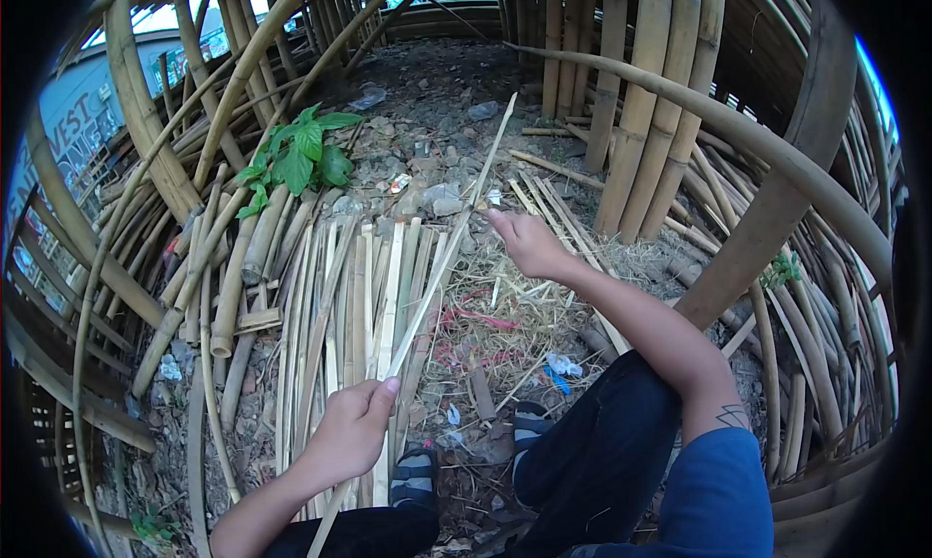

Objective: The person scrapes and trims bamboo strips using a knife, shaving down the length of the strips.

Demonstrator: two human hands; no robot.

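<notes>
Both hands hold one long bamboo strip [442, 257].
Its length runs from seven o'clock to one o'clock; the left hand [351, 432] has its fingers closed around the near end, and the right hand [527, 245] pinches it farther up.

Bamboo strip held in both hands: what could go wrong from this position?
1. The bamboo strip is long and thin, gripped by the left hand near one end and the right hand farther up; it could bend or snap between them.
2. Bare fingers on split edges may pick up splinters.
3. Its free tip reaches toward the upright bamboo poles and might snag.

Split strips [340, 296] lie left of shavings [505, 315] (perhaps touching).
</notes>
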